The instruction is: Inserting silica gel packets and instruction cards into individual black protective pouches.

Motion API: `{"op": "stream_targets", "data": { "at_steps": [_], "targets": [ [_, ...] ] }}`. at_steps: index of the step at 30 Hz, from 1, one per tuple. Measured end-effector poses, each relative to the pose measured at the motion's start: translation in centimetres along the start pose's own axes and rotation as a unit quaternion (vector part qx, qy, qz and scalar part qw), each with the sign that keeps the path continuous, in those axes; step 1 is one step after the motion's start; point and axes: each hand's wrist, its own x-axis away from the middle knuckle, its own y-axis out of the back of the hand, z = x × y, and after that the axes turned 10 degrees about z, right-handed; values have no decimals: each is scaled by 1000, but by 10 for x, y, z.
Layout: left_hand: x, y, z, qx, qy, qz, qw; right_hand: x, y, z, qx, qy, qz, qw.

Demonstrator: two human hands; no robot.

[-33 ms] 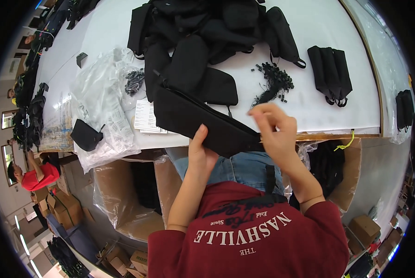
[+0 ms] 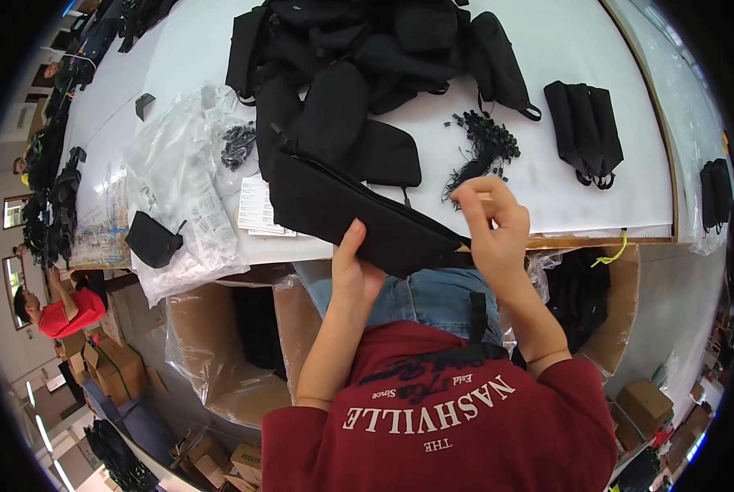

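Note:
My left hand [image 2: 355, 271] grips a black zip pouch [image 2: 326, 201] near the table's front edge, thumb on its near face and the fingers hidden behind. The pouch slants down to the right, its long upper edge parted. At its right end, my right hand [image 2: 498, 234] is raised with thumb and forefinger pinched together and the other fingers curled. Whatever lies in that pinch is too small to make out. Just beyond the right hand lies a bunch of black tag cords [image 2: 490, 143]. Behind the pouch is a heap of black pouches [image 2: 330, 107].
Three black pouches [image 2: 584, 131] lie side by side at the right. To the left are a clear plastic bag [image 2: 178, 164], a small black pouch [image 2: 154, 239] and printed paper slips [image 2: 260, 209]. Open cartons [image 2: 219, 344] stand below the table edge. Another person [image 2: 68, 312] is far left.
My right hand has shifted slightly to the right and up, its fingers still pinched. The pouch in my left hand has tilted a little, staying in nearly the same place.

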Motion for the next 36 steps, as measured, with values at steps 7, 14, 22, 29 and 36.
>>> {"op": "stream_targets", "data": {
  "at_steps": [7,14,22,29,36],
  "targets": [
    [-4,-15,-5,-128,-57,-8,990,8,2,-22,15,37,68,997],
    [3,-21,-3,-215,107,109,965,-19,12,-3,-147,58,63,986],
    [6,-25,1,-195,117,74,971,-28,12,-4,28,212,-87,973],
    [-15,-3,-14,2,115,13,993,0,10,21,93,239,136,957],
    [-17,4,-33,54,65,59,995,13,7,28,12,175,253,951]
  ]
}}
